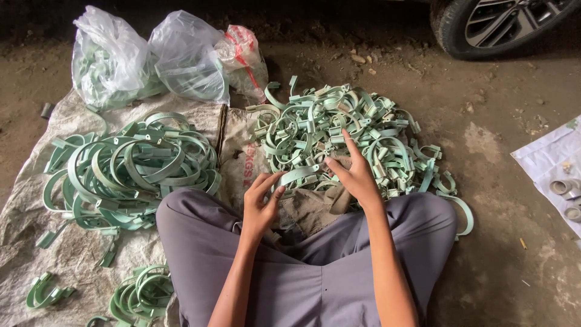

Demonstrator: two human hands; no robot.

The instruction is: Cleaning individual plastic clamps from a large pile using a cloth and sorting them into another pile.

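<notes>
Sorting step, by appearance: left hand (260,203) pinches a green clamp (298,175); right hand (356,172), fingers spread, rests on pile (339,130); next move needs a firm grip.

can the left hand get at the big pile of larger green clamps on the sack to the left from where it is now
Probably yes. The left hand holds a small green clamp near the knee, and the pile of larger clamps lies just beyond the left knee with nothing between. The hand would have to free itself first.

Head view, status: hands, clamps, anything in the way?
Left hand holds a green clamp. Right hand open, on the clamp pile. Second pile on the sack, bags behind. Nothing in the way.
</notes>
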